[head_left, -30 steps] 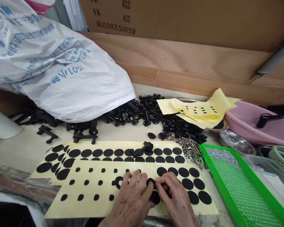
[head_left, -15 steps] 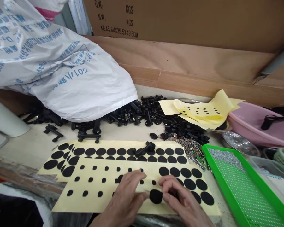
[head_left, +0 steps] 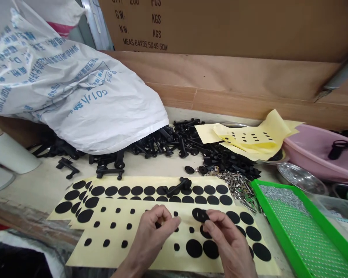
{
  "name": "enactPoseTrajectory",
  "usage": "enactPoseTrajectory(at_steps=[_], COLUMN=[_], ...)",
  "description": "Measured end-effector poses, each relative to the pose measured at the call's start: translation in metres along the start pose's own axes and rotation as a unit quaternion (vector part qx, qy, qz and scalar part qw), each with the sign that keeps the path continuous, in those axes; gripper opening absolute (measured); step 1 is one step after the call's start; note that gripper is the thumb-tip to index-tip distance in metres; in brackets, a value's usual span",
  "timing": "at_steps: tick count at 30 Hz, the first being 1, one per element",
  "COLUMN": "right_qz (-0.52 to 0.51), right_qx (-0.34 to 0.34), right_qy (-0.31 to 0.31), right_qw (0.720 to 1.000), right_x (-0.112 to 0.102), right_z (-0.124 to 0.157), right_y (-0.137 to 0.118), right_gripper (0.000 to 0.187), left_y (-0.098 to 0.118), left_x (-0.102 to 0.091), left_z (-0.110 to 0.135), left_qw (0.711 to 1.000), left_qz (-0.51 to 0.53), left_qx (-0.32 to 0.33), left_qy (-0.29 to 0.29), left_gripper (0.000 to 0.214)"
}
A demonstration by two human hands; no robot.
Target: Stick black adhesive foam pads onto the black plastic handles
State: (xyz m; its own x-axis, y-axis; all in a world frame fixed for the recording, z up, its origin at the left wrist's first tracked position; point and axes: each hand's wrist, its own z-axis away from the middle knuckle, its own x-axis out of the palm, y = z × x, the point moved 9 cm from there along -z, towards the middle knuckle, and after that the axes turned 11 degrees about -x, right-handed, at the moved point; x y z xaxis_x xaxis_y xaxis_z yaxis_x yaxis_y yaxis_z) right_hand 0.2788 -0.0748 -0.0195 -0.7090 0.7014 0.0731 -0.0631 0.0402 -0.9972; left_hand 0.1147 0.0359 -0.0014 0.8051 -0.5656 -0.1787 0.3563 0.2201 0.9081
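My right hand [head_left: 230, 241] pinches a small black disc with a hole in it [head_left: 199, 215] between thumb and fingertips, just above a yellow backing sheet [head_left: 95, 255]. To its left, my left hand [head_left: 152, 235] is closed, with thumb and forefinger together; whether anything is between them I cannot make out. Under both hands, the sheet carries large round black stickers [head_left: 194, 248] on its right and small black dots [head_left: 106, 243] on its left. More sheets with black round stickers [head_left: 111, 191] lie behind, and a black crank-shaped part [head_left: 178, 188] rests on them.
A white printed sack [head_left: 104, 104] lies over a heap of black plastic parts [head_left: 162, 141]. Small metal pieces [head_left: 237, 187] are piled beside a green tray [head_left: 266, 216]. Crumpled yellow sheets [head_left: 249, 135], a pink basin [head_left: 304, 154] and a metal dish [head_left: 300, 179] stand at the back right.
My right hand has moved back and up from the large sticker, and the black disc now shows in its fingertips. My left hand's spread fingers have curled closed. The view has tilted slightly.
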Motion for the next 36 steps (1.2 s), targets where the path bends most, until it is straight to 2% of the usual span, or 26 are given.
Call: enactPoseTrajectory(at_steps=[3, 6, 9, 14, 18, 20, 25, 27, 29, 31, 36], right_qz=[-0.05, -0.119, -0.08, 0.03, 0.044, 0.048, 0.063, 0.059, 0.059, 0.061, 0.02], right_qx=[0.053, 0.077, 0.058, 0.005, -0.001, 0.001, -0.012, -0.026, -0.029, -0.017, 0.002], right_qy=[-0.053, -0.121, -0.142, -0.131, -0.124, -0.129, -0.136, -0.104, -0.057, -0.033, -0.101], right_qw=[0.996, 0.982, 0.985, 0.991, 0.991, 0.99, 0.989, 0.992, 0.996, 0.997, 0.995], right_x=[0.013, 0.031, 0.035, 0.03, 0.028, 0.028, 0.031, 0.026, 0.016, 0.009, 0.031], right_z=[-0.006, -0.007, -0.008, -0.007, -0.005, -0.004, -0.002, -0.005, -0.008, -0.011, -0.007], right_y=[0.008, 0.008, 0.003, -0.013, -0.017, -0.017, -0.013, -0.012, -0.009, -0.003, 0.0], right_gripper=[0.025, 0.027, 0.028, 0.03, 0.029, 0.028, 0.028, 0.035, 0.052, 0.059, 0.025], left_y=[0.021, 0.038, 0.044, 0.032, 0.018, 0.013, 0.009, 0.009, 0.009, 0.005, -0.003], left_x=[0.0, 0.008, 0.009, 0.008, 0.008, 0.01, 0.01, 0.007, 0.003, 0.002, 0.01], left_z=[0.002, 0.002, 0.001, 0.0, -0.003, -0.004, -0.008, -0.007, -0.006, -0.005, -0.006], left_qw=[0.997, 0.995, 0.996, 0.998, 0.993, 0.992, 0.992, 0.99, 0.985, 0.978, 0.96], left_qz=[-0.04, -0.041, -0.009, 0.026, 0.113, 0.118, 0.123, 0.143, 0.169, 0.205, 0.268], left_qx=[0.064, 0.09, 0.086, 0.063, 0.008, -0.014, -0.019, -0.012, -0.014, -0.041, -0.087], left_qy=[0.014, -0.022, -0.018, -0.011, -0.034, -0.039, -0.006, 0.008, 0.02, 0.02, -0.007], left_gripper=[0.024, 0.011, 0.016, 0.015, 0.015, 0.017, 0.021, 0.019, 0.018, 0.018, 0.02])
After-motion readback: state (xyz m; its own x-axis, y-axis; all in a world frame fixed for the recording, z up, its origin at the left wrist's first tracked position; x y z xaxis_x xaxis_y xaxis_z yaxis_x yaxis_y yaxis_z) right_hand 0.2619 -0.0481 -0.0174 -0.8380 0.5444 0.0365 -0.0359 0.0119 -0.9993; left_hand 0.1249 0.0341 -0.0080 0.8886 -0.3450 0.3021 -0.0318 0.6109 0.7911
